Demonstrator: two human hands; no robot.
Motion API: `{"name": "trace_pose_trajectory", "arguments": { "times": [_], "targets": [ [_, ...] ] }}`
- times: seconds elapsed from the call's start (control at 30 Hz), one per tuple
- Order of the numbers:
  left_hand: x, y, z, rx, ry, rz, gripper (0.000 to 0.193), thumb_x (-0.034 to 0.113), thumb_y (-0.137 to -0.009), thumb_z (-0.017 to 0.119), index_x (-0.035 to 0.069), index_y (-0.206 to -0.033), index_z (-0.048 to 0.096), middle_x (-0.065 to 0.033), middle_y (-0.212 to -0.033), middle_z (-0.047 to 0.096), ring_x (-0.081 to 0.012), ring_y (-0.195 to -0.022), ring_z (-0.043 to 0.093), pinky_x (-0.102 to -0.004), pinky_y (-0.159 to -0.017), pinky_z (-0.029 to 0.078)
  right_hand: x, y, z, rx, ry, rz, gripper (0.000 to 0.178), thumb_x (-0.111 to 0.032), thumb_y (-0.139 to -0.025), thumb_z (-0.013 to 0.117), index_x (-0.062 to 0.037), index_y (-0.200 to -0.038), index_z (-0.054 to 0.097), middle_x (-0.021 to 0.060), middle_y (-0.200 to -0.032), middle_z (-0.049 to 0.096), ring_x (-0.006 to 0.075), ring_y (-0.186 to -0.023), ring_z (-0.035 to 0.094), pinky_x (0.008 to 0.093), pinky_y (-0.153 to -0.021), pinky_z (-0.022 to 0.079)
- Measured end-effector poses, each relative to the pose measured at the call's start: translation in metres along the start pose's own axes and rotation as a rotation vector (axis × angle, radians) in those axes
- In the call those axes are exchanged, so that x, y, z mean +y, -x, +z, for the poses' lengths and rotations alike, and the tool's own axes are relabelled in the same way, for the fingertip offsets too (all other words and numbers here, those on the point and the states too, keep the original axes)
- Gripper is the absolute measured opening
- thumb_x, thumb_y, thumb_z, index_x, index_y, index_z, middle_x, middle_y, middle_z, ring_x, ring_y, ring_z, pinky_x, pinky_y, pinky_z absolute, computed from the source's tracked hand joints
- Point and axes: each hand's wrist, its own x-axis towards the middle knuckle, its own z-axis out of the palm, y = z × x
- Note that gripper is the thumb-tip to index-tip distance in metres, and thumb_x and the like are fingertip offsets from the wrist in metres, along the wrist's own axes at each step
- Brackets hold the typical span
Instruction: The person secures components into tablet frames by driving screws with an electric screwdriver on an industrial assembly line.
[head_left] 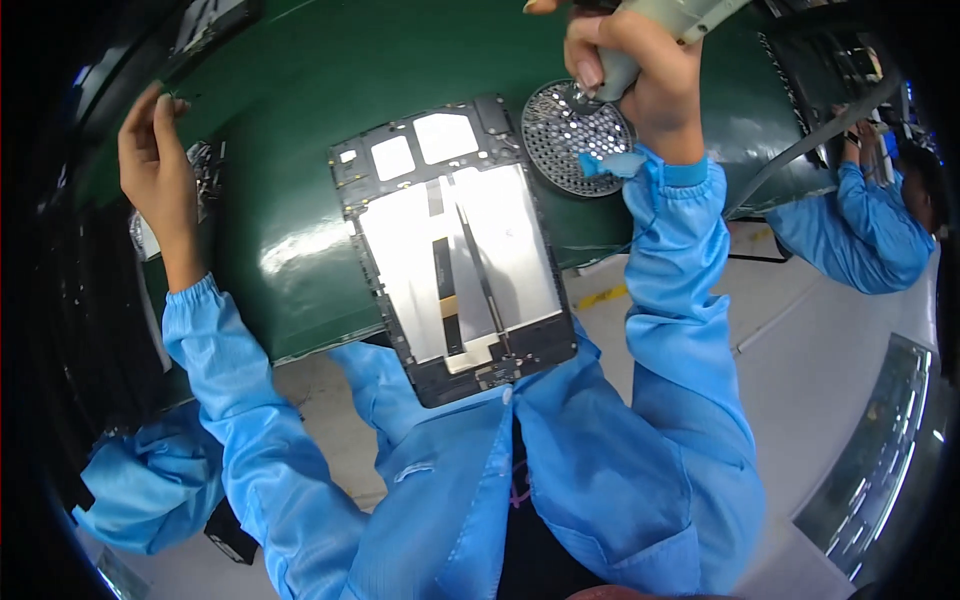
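Note:
My right hand point(645, 75) is wrapped round a pale grey electric screwdriver point(622, 72), whose nose points down at a round dark screw tray point(560, 150) full of small holes. Part of the tool runs out of the top of the view. An opened tablet point(497, 225) lies left of the tray, its silver battery, dark ribbon cables and black frame bare, its near end jutting past the table edge toward my lap. Raised at the far left, my left hand point(158, 150) has thumb and forefinger pinched together; anything between them is too small to make out.
The green mat point(290, 120) covers the table. Shiny crumpled packaging point(207, 175) lies beside my left wrist. A bit of blue material point(610, 164) is at the tray's near rim, by my right cuff. A co-worker in blue point(860, 225) sits at the right.

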Motion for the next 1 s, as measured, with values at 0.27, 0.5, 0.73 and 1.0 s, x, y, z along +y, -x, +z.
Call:
{"name": "trace_pose_trajectory", "arguments": {
  "times": [0.27,0.5,0.73,1.0],
  "targets": [
    [0.035,0.048,0.069,-0.263,0.606,-0.412,0.036,0.022,-0.101,0.059,-0.006,-0.124,0.060,-0.0110,-0.105,0.067,-0.0160,-0.097,0.065,-0.0278,-0.091,0.052,0.027,0.026,-0.009,-0.077,0.052,-0.128,0.029,-0.003,-0.083,0.046,0.0093,-0.105,0.061,0.0241,-0.099,0.067,0.0111,-0.051,0.047,0.0273,-0.051,0.041],
    [0.017,0.051,0.065,-0.233,0.654,-0.488,0.038,0.021,-0.100,0.061,-0.007,-0.125,0.056,-0.0159,-0.113,0.068,-0.0156,-0.097,0.066,-0.0281,-0.092,0.052,0.036,0.028,-0.014,-0.226,-0.029,-0.143,0.022,-0.008,-0.087,0.052,0.0085,-0.096,0.063,0.0169,-0.074,0.063,0.0135,-0.052,0.049,0.0282,-0.050,0.041],
    [0.018,0.051,0.066,-0.269,0.568,-0.481,0.041,0.022,-0.100,0.060,-0.008,-0.126,0.053,-0.0193,-0.119,0.067,-0.0150,-0.097,0.066,-0.0282,-0.093,0.051,0.021,0.036,0.003,-0.034,-0.036,0.020,0.034,-0.005,-0.079,0.057,0.0092,-0.110,0.060,0.0229,-0.098,0.068,0.0121,-0.050,0.054,0.0257,-0.048,0.047],
    [0.020,0.052,0.066,-0.293,0.496,-0.442,0.043,0.025,-0.100,0.060,-0.008,-0.126,0.050,-0.0195,-0.121,0.066,-0.0155,-0.099,0.066,-0.0278,-0.093,0.051,0.020,0.037,0.005,-0.024,-0.011,0.026,0.031,-0.002,-0.079,0.055,0.0095,-0.106,0.061,0.0215,-0.096,0.068,0.0117,-0.050,0.053,0.0260,-0.047,0.045]
  ]
}}
